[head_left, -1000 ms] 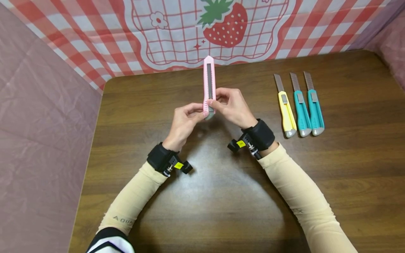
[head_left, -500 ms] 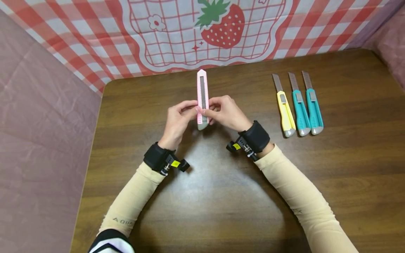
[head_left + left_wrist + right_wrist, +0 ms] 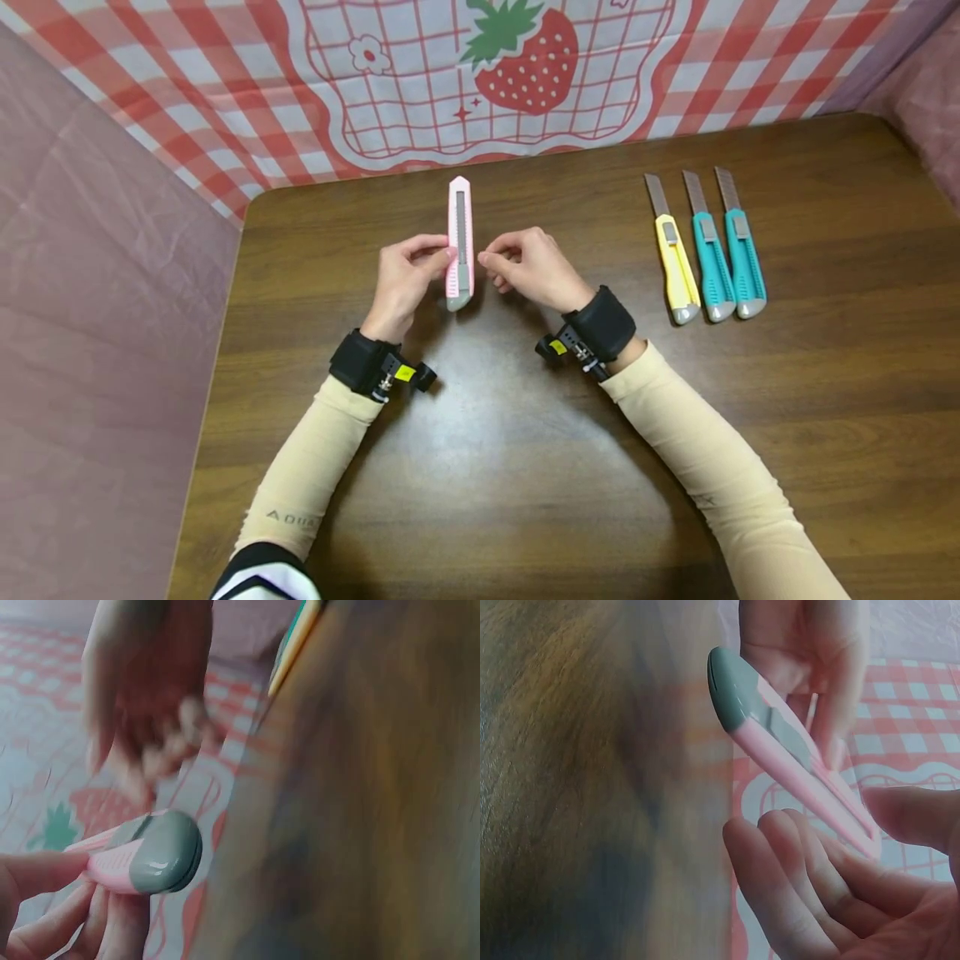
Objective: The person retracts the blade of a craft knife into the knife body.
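Note:
Upright in front of me is a pink utility knife with a grey end cap. No blade shows beyond its tip, and its grey slider sits low, near the cap. My left hand pinches the knife's left side between thumb and fingers. Just right of the knife, my right hand stands apart from it, fingers loosely bent and holding nothing. In the right wrist view, its thumb and fingers are spread apart, with the knife beyond them. The left wrist view shows the grey cap close up.
At the right of the wooden table lie a yellow utility knife and two teal ones, one beside the other, blades extended and pointing away. A checked strawberry cloth hangs behind the table's far edge.
The pink knife has come lower and moved left with my left hand. My right hand has let go of it, leaving a small gap. The other knives have stayed put.

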Available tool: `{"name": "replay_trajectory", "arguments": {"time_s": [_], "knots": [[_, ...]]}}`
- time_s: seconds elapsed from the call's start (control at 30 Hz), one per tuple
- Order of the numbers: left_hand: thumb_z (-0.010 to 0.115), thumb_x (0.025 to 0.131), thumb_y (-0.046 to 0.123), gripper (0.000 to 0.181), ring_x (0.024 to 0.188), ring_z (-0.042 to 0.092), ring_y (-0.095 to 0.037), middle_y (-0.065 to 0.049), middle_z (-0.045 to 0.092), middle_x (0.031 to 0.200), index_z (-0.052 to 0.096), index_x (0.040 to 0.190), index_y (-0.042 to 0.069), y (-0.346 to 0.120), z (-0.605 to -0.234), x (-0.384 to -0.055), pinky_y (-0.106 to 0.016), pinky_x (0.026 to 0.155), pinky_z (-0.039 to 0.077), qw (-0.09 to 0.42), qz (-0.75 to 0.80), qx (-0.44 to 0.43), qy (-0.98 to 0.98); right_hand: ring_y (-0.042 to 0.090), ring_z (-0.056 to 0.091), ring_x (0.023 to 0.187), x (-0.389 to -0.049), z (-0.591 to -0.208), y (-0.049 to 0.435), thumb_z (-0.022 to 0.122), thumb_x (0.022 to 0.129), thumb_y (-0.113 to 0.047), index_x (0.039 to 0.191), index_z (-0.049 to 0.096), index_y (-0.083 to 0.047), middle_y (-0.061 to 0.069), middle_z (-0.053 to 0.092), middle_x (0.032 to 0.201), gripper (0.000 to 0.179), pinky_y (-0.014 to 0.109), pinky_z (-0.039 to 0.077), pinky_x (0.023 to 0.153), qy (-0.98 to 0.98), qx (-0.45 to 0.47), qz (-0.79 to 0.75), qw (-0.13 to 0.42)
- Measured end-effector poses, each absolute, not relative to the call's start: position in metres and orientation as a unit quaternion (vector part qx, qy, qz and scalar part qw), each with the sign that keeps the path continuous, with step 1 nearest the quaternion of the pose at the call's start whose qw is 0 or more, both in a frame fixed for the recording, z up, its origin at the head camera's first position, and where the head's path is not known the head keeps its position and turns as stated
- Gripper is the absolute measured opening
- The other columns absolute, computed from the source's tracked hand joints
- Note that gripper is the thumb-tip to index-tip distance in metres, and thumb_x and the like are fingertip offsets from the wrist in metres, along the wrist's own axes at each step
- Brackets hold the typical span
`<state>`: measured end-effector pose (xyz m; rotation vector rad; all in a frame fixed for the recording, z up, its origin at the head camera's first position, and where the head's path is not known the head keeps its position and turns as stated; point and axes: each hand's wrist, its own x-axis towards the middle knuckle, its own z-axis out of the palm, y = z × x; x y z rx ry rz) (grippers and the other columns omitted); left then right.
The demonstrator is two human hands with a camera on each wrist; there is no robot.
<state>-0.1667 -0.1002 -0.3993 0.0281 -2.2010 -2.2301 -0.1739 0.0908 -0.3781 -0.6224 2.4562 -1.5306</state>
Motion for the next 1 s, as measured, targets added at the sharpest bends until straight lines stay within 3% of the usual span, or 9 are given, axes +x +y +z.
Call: {"name": "replay_trajectory", "arguments": {"time_s": [0.53,0.8,1.0], "knots": [[0.067,0.083,0.007,0.025,0.073,0.062,-0.017,-0.011,0.064,0.086,0.064,0.104,-0.007,-0.171,-0.403,-0.193,-0.019,0.059,0.057,-0.084,-0.587,0.095,-0.8,0.022,0.061,0.063,-0.171,-0.377,0.094,0.056,0.094,-0.017,0.095,0.065,0.001,0.016,0.063,0.074,0.021,0.036,0.058,0.057,0.833,-0.22,-0.497,0.102],[0.063,0.085,0.002,0.023,0.069,0.062,-0.014,-0.011,0.062,0.084,0.062,0.103,-0.012,-0.187,-0.408,-0.194,-0.017,0.055,0.057,-0.091,-0.572,0.098,-0.809,0.025,0.06,0.064,-0.169,-0.379,0.094,0.056,0.094,-0.018,0.097,0.065,0.001,0.018,0.063,0.075,0.022,0.038,0.057,0.057,0.833,-0.224,-0.493,0.11],[0.064,0.085,0.005,0.02,0.066,0.062,-0.014,-0.016,0.063,0.087,0.065,0.099,-0.01,-0.192,-0.406,-0.195,-0.017,0.052,0.056,-0.078,-0.523,0.091,-0.844,0.024,0.06,0.063,-0.169,-0.378,0.094,0.055,0.094,-0.018,0.099,0.065,0.001,0.017,0.064,0.075,0.022,0.034,0.056,0.055,0.836,-0.23,-0.486,0.106]]}}
